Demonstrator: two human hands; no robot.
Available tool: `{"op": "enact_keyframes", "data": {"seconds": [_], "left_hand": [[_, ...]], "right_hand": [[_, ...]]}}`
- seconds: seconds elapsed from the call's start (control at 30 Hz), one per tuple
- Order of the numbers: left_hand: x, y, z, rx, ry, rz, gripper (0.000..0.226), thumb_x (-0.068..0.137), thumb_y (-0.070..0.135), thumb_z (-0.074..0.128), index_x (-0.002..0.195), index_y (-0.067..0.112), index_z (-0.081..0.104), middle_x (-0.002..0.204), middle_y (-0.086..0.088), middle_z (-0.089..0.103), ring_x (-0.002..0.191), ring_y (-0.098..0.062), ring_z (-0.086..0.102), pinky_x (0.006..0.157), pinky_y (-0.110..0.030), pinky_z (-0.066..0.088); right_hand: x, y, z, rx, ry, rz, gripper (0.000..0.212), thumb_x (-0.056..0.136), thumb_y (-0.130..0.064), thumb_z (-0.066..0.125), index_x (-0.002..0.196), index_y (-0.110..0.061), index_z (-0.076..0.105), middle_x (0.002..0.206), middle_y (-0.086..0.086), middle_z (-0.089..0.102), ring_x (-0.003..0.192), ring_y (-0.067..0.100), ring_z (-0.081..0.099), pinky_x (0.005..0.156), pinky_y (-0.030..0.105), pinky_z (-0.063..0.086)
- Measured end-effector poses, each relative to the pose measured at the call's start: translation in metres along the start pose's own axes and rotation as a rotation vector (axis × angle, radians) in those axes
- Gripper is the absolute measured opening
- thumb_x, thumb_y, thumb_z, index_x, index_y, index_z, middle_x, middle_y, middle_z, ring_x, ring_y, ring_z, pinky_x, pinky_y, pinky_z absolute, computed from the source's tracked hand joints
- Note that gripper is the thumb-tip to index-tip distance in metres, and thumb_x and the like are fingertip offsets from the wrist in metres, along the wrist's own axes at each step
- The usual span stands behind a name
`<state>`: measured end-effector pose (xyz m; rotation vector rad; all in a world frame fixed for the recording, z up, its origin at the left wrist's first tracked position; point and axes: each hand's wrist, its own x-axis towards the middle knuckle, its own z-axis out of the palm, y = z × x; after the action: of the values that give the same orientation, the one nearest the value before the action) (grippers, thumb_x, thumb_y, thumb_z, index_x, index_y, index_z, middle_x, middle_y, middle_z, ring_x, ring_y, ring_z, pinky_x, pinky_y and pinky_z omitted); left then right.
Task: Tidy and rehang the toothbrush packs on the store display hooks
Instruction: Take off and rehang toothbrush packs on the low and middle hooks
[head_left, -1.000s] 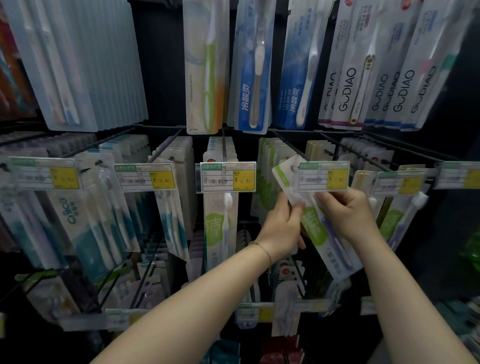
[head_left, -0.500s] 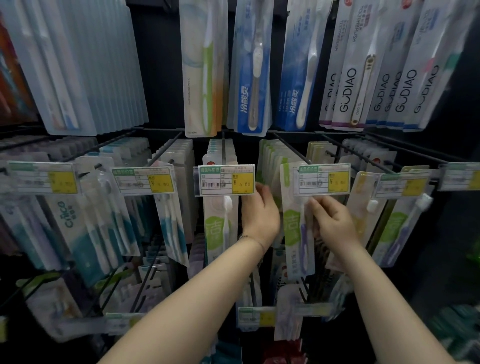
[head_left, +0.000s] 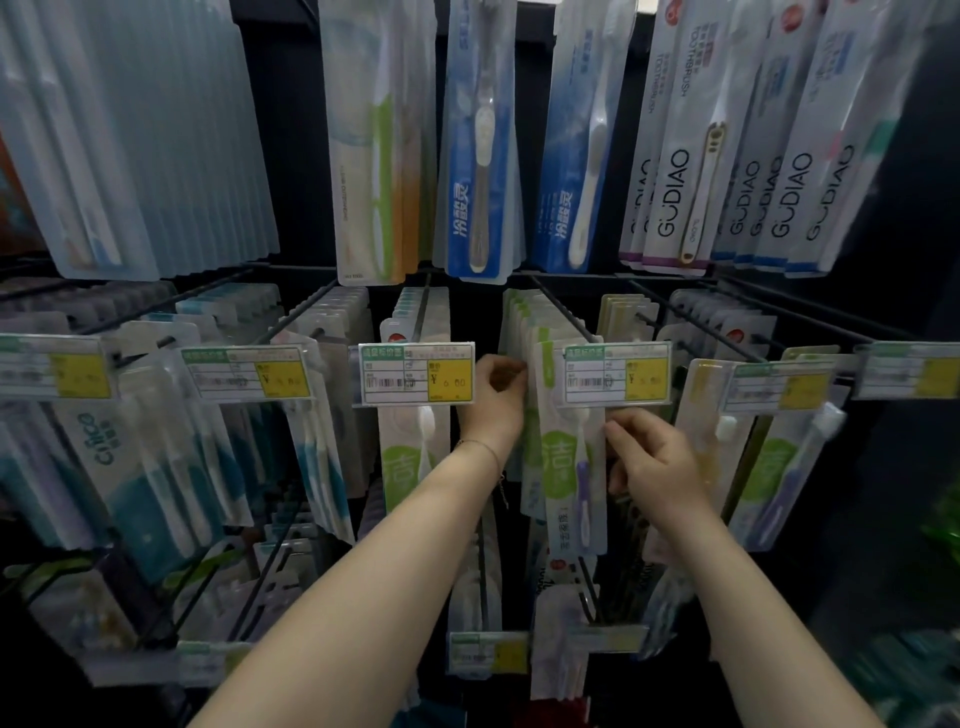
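Left hand (head_left: 496, 395) fingers curled at left edge of front toothbrush pack (head_left: 571, 457), grip not discernible, right hand (head_left: 652, 457) fingertips pinched on pack's right edge, pack hanging upright between both hands, price tag (head_left: 615, 373) directly above right fingertips, display hook (head_left: 558, 306) behind tag.

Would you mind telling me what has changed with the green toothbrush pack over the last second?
The green toothbrush pack swung from tilted to hanging upright under its price tag. The left hand rose to its top edge; the right hand stays at its side. Neighbouring packs stayed put.
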<state>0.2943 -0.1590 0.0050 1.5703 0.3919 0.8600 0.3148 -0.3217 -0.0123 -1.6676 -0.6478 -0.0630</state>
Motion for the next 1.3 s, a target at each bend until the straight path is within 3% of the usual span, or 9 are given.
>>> {"op": "enact_keyframes", "data": {"seconds": [0.17,0.27,0.4,0.7,0.9,1.03,1.13,1.2,1.3], "left_hand": [[0.002,0.002,0.001,-0.002,-0.001,0.021,0.009,0.091,0.011,0.06,0.099,0.011,0.057,0.089,0.002,0.059,0.08,-0.008,0.055,0.077,-0.027,0.048],[0.0,0.003,0.001,0.025,-0.048,0.072,0.009,0.092,0.011,0.06,0.099,0.006,0.063,0.095,-0.005,0.067,0.086,-0.013,0.06,0.08,-0.026,0.05],[-0.005,0.006,0.001,0.061,-0.007,0.129,0.011,0.095,0.014,0.055,0.096,0.004,0.06,0.094,-0.01,0.065,0.081,-0.013,0.057,0.069,-0.019,0.046],[-0.011,0.013,0.005,0.152,0.016,0.105,0.015,0.097,0.017,0.049,0.097,0.002,0.053,0.094,-0.01,0.064,0.076,-0.013,0.054,0.063,-0.023,0.043],[-0.039,0.022,-0.004,0.345,0.02,0.214,0.006,0.095,0.012,0.048,0.097,0.008,0.044,0.098,-0.007,0.058,0.08,-0.016,0.054,0.067,-0.028,0.043],[-0.062,0.021,-0.02,0.486,0.084,0.338,0.005,0.099,0.01,0.039,0.096,0.007,0.038,0.082,-0.01,0.05,0.066,-0.02,0.047,0.056,-0.03,0.034],[-0.073,0.018,-0.038,0.608,0.107,0.366,0.013,0.101,0.016,0.038,0.103,0.005,0.044,0.086,-0.012,0.055,0.07,-0.026,0.054,0.056,-0.032,0.037],[-0.082,0.016,-0.051,0.628,0.097,0.405,0.013,0.101,0.019,0.038,0.097,0.008,0.044,0.085,-0.008,0.055,0.07,-0.025,0.054,0.056,-0.034,0.041],[-0.092,0.009,-0.067,0.578,0.034,0.466,0.01,0.101,0.017,0.04,0.091,0.014,0.038,0.076,0.004,0.047,0.063,-0.011,0.047,0.054,-0.029,0.035]], "right_hand": [[0.001,0.005,-0.001,0.019,-0.03,0.012,0.02,0.098,-0.012,0.048,0.086,-0.014,0.063,0.066,0.003,0.062,0.045,0.011,0.051,0.043,0.024,0.044],[0.0,0.005,-0.001,0.02,-0.028,0.01,0.021,0.098,-0.012,0.048,0.084,-0.016,0.063,0.065,0.004,0.061,0.045,0.011,0.052,0.043,0.022,0.044],[0.0,0.007,0.002,-0.023,-0.02,0.009,0.02,0.098,-0.015,0.047,0.084,-0.015,0.061,0.066,0.006,0.061,0.047,0.013,0.053,0.046,0.023,0.044],[0.001,0.009,0.009,-0.086,0.008,0.001,0.022,0.099,-0.017,0.046,0.079,-0.014,0.055,0.063,0.006,0.055,0.047,0.01,0.052,0.047,0.021,0.044],[0.001,0.012,0.009,-0.112,0.078,-0.024,0.023,0.099,-0.019,0.046,0.078,-0.016,0.055,0.069,0.007,0.057,0.064,0.021,0.054,0.062,0.033,0.045],[-0.002,0.012,0.012,-0.117,0.115,-0.034,0.021,0.098,-0.02,0.047,0.079,-0.021,0.054,0.073,0.005,0.059,0.068,0.021,0.056,0.062,0.029,0.045],[-0.009,0.007,0.018,-0.113,0.216,-0.049,0.005,0.096,-0.018,0.053,0.091,-0.019,0.052,0.081,-0.004,0.057,0.074,0.013,0.056,0.061,0.021,0.042],[-0.018,0.003,0.023,-0.097,0.269,-0.105,0.006,0.094,-0.017,0.055,0.096,-0.018,0.049,0.083,-0.005,0.055,0.073,0.007,0.054,0.059,0.018,0.04],[-0.029,-0.001,0.035,-0.045,0.172,-0.312,0.011,0.091,-0.014,0.06,0.095,-0.018,0.051,0.081,-0.004,0.056,0.069,0.004,0.054,0.061,0.017,0.045]]}}
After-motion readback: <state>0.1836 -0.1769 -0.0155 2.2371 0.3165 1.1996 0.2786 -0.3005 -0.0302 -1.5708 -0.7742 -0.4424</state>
